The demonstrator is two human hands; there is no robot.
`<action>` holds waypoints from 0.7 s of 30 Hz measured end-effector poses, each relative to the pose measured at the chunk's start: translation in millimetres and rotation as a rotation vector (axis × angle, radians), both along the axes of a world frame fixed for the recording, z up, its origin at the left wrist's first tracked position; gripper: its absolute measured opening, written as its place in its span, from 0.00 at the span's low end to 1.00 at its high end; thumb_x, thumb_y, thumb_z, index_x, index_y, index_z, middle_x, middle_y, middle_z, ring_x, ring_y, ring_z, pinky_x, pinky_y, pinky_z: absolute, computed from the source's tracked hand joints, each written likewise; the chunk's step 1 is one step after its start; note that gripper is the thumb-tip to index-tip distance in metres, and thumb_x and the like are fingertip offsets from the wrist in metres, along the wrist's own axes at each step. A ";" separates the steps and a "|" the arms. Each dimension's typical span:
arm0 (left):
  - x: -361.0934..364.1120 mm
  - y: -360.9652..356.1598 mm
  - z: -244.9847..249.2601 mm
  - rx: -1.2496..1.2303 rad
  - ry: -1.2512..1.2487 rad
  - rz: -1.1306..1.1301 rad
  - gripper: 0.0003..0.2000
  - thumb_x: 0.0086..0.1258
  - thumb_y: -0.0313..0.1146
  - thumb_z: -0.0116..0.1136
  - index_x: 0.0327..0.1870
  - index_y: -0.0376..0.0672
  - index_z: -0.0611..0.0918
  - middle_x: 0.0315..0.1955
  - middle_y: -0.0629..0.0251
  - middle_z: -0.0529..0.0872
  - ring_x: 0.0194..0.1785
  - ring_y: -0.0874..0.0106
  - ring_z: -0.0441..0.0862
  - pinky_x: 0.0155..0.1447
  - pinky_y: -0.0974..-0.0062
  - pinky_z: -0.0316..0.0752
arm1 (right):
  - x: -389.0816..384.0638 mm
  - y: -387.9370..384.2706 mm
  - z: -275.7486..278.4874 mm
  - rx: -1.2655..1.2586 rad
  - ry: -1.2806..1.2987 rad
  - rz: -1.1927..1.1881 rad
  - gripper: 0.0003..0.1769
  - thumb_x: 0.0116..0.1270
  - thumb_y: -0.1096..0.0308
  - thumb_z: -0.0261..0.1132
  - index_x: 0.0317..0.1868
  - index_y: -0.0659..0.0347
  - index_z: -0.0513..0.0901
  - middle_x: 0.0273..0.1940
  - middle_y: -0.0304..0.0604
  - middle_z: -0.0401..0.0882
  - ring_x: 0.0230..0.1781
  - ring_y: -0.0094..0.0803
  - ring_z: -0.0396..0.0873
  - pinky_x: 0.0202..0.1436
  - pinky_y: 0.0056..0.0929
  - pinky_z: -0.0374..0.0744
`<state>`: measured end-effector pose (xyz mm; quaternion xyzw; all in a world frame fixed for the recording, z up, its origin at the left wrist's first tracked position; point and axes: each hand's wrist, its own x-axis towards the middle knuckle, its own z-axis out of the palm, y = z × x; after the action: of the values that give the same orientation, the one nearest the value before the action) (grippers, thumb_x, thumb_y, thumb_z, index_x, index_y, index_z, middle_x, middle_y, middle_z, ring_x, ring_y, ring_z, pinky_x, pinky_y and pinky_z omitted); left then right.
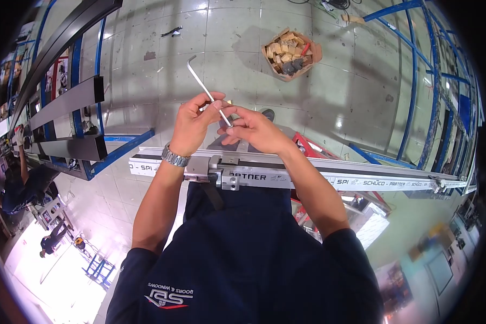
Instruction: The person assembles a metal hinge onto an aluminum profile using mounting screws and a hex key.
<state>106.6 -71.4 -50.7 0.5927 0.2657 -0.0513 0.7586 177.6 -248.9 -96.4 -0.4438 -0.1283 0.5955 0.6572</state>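
A silver hex key (pixel 200 81) with a short bent end points up and to the left, held in front of my body. My left hand (pixel 195 121), with a metal watch at the wrist, pinches its long arm between thumb and fingers. The fingers of my right hand (pixel 256 129) close around the lower straight end. Below both hands, a long aluminium profile (pixel 313 180) with printed "SCHÜCO - PARTNER" tape runs across in front of my waist. A metal fitting (pixel 221 171) sits on this profile, just below my left hand.
A cardboard box (pixel 265 53) of wooden blocks stands on the tiled floor. Blue racks (pixel 416 81) rise at right; dark frame profiles (pixel 70 100) on a blue rack (pixel 127 154) jut in at left. Other people (pixel 24 189) are at far left.
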 end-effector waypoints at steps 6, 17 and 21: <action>-9.5 -3.3 -7.2 0.039 0.012 0.036 0.13 0.76 0.30 0.57 0.55 0.32 0.80 0.47 0.53 0.87 0.47 0.70 0.88 0.50 0.73 0.84 | -4.4 2.0 -1.7 0.035 0.121 -0.013 0.23 0.75 0.72 0.60 0.67 0.65 0.67 0.50 0.55 0.84 0.47 0.38 0.87 0.55 0.34 0.83; -34.7 -5.0 -62.2 0.287 0.229 -0.288 0.09 0.61 0.28 0.65 0.40 0.36 0.83 0.27 0.55 0.90 0.29 0.69 0.88 0.35 0.71 0.79 | -46.6 -10.3 -55.4 -0.325 -0.339 0.202 0.15 0.61 0.63 0.73 0.42 0.65 0.87 0.35 0.39 0.87 0.35 0.24 0.80 0.41 0.26 0.75; -33.6 -8.4 -65.4 0.363 0.250 -0.511 0.10 0.62 0.25 0.64 0.43 0.34 0.80 0.28 0.56 0.88 0.29 0.74 0.86 0.33 0.76 0.78 | -58.6 -17.4 -62.8 -0.426 -0.408 0.276 0.14 0.61 0.61 0.73 0.38 0.65 0.88 0.30 0.39 0.86 0.34 0.22 0.79 0.40 0.26 0.75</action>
<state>72.9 -79.8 -116.1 0.7547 0.2044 -0.2642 0.5647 119.0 -266.4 -159.2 -0.6599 -0.1888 0.5912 0.4235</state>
